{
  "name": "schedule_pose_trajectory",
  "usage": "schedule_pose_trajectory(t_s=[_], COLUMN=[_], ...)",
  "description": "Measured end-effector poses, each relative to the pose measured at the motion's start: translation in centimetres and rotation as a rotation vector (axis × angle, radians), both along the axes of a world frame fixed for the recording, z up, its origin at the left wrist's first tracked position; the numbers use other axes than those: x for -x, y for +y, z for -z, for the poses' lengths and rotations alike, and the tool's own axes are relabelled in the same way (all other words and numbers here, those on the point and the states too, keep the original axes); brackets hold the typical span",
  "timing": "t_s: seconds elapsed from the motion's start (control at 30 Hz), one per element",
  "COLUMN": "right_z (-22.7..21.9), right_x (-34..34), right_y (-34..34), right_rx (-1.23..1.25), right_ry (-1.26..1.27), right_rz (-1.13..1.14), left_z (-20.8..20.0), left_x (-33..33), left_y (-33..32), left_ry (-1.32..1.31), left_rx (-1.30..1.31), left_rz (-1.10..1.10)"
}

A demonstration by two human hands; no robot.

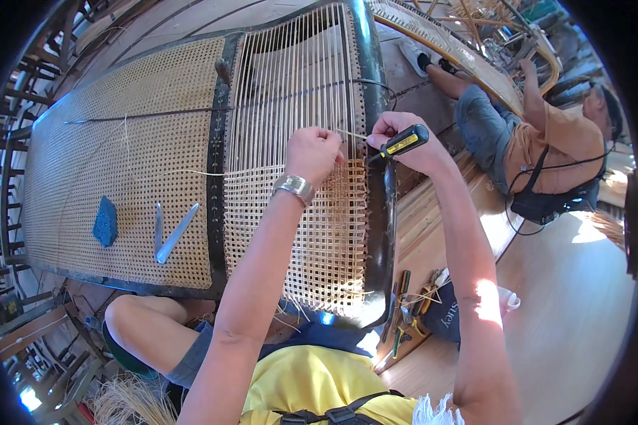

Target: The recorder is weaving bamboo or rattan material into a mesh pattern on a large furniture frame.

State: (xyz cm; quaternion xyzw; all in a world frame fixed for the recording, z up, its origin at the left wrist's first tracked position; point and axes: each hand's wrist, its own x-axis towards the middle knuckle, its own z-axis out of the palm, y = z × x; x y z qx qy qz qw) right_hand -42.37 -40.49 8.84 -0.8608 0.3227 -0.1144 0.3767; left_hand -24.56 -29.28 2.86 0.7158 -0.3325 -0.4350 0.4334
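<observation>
A dark wooden frame [379, 212] with a half-woven cane panel [301, 106] lies in front of me. My left hand [312, 152], a metal bracelet on its wrist, pinches a thin cane strand [353, 134] over the weaving. My right hand [404, 138] grips a black and yellow-handled tool [403, 143] at the frame's right rail and also touches the strand. The lower part of the panel is woven tight; the upper part has only lengthwise strands.
A finished cane panel [120, 163] to the left carries a blue sponge [105, 221] and pale blade-like tools [174, 230]. Hand tools [404, 312] lie on the wooden floor at right. Another person [539, 149] sits working on cane at the upper right.
</observation>
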Motion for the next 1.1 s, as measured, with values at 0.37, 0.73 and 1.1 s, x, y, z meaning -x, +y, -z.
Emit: schedule_pose_trajectory(t_s=[0.37,0.73,1.1], right_z=[-0.3,-0.7,-0.8], right_x=[-1.3,-1.1,-1.3], right_y=[0.6,0.3,-0.6], right_rx=[-0.103,-0.073,-0.086], right_ry=[0.026,0.090,0.133], right_rz=[0.085,0.051,0.055], left_z=[-0.5,2.0,-0.4], left_x=[-0.1,-2.3,-1.6], left_y=[1.3,1.1,1.4], left_ry=[0.106,0.922,-0.011], left_rx=[0.072,0.058,-0.021], left_rz=[-0.100,-0.150,-0.011])
